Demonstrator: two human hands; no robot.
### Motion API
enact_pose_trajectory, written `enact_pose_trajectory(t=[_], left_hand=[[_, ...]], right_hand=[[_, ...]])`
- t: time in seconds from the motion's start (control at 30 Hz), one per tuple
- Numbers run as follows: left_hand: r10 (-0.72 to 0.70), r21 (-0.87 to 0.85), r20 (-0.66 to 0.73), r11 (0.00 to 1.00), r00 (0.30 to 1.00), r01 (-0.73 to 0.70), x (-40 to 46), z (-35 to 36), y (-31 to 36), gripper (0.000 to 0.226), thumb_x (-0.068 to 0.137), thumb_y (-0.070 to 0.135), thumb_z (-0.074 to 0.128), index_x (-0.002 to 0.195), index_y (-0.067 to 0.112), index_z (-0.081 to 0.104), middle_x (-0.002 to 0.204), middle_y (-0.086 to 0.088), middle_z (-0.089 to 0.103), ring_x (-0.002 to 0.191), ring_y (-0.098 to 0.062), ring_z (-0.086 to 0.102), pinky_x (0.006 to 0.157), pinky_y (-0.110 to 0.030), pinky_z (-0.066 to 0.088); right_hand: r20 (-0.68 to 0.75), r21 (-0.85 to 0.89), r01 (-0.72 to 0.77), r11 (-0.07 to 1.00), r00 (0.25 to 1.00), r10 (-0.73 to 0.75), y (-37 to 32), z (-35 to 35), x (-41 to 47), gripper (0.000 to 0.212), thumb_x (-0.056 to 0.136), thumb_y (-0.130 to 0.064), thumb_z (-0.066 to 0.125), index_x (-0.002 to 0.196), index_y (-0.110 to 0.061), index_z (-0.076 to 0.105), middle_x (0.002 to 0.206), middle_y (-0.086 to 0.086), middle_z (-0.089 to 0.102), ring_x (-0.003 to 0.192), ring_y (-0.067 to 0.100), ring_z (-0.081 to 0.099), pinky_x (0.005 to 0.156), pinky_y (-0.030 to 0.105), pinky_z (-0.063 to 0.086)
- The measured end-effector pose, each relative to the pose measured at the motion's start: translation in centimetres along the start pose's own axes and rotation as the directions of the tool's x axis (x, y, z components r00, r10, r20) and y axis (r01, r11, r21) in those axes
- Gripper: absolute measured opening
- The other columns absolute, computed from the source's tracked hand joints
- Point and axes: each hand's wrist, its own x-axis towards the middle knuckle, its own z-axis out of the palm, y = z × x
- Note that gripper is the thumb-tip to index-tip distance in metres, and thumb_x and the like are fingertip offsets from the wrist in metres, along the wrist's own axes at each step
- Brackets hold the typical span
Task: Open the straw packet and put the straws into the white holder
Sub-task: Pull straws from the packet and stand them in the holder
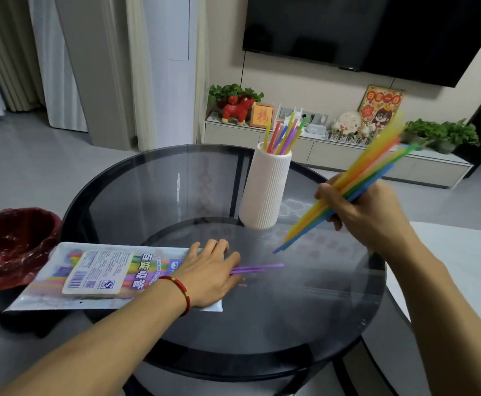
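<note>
A white ribbed holder (263, 190) stands upright on the round glass table (305, 310), with several coloured straws (283, 135) sticking out of its top. To its right, my right hand (368, 212) is shut on a slanted bundle of coloured straws (356, 178), held in the air with the lower ends above the table. The straw packet (96, 275) lies flat at the table's left edge, straws still inside. My left hand (210, 272) rests flat on the packet's open right end, fingers spread. Purple straws (259, 267) poke out from under its fingers.
A bin lined with a dark red bag (13, 244) stands left of the table. Behind the table runs a low TV cabinet (348, 155) with plants and ornaments. A white surface (468, 267) lies at the right.
</note>
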Motion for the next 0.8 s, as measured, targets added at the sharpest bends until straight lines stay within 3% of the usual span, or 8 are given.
enact_pose_trajectory(t=[0.13,0.27,0.37,0.43,0.6,0.8], left_hand=[[0.008,0.007,0.010,1.000,1.000,-0.008,0.0,-0.1,-0.1,0.034,0.100,0.058,0.031,0.114,0.030,0.044,0.127,-0.001,0.037,0.120,-0.024,0.035,0.109,-0.051,0.028],[0.011,0.001,0.018,1.000,1.000,-0.011,0.0,-0.3,-0.1,0.033,0.099,0.058,0.032,0.114,0.031,0.043,0.127,-0.001,0.039,0.120,-0.023,0.036,0.108,-0.050,0.030],[0.013,-0.003,0.025,1.000,1.000,-0.013,0.0,-0.5,-0.1,0.032,0.099,0.058,0.032,0.113,0.031,0.044,0.126,0.000,0.039,0.119,-0.022,0.036,0.107,-0.049,0.031],[0.015,-0.007,0.031,1.000,0.999,-0.014,0.0,-0.6,0.0,0.032,0.099,0.058,0.033,0.112,0.031,0.044,0.125,0.000,0.039,0.118,-0.021,0.036,0.107,-0.049,0.032],[0.017,-0.012,0.032,1.000,0.999,-0.017,0.0,-0.8,0.0,0.031,0.100,0.057,0.034,0.113,0.031,0.044,0.124,0.001,0.039,0.117,-0.020,0.037,0.106,-0.048,0.033],[0.003,-0.023,-0.018,1.000,1.000,-0.004,0.1,-0.5,0.1,0.022,0.101,0.049,0.034,0.110,0.032,0.044,0.120,0.001,0.038,0.114,-0.021,0.037,0.103,-0.048,0.033]], right_hand=[[0.171,-0.229,-0.065,0.971,0.980,0.105,0.4,3.8,0.7,0.026,0.099,-0.029,0.067,0.085,-0.008,0.071,0.071,0.005,0.073,0.054,0.014,0.070,0.057,0.031,0.064],[0.164,-0.161,-0.150,0.975,0.971,0.177,3.0,5.6,-0.3,0.029,0.100,-0.022,0.066,0.082,0.001,0.070,0.069,0.014,0.072,0.053,0.026,0.070,0.057,0.042,0.064],[0.061,-0.083,-0.152,0.985,0.986,0.157,3.8,5.1,-0.1,0.026,0.098,-0.023,0.068,0.079,-0.005,0.072,0.062,0.008,0.071,0.048,0.020,0.069,0.051,0.033,0.062],[0.068,-0.053,-0.161,0.986,0.984,0.165,4.2,5.4,-0.3,0.025,0.097,-0.023,0.069,0.079,-0.007,0.072,0.061,0.007,0.072,0.048,0.020,0.069,0.050,0.028,0.061],[0.128,-0.020,-0.220,0.975,0.967,0.220,5.1,6.3,-1.6,0.018,0.096,-0.021,0.071,0.084,-0.009,0.074,0.064,0.008,0.074,0.052,0.021,0.072,0.055,0.027,0.063],[-0.057,0.076,-0.189,0.979,0.979,0.194,5.7,5.7,-2.2,0.020,0.099,-0.022,0.067,0.083,-0.016,0.076,0.061,0.008,0.074,0.047,0.021,0.071,0.053,0.030,0.063]])
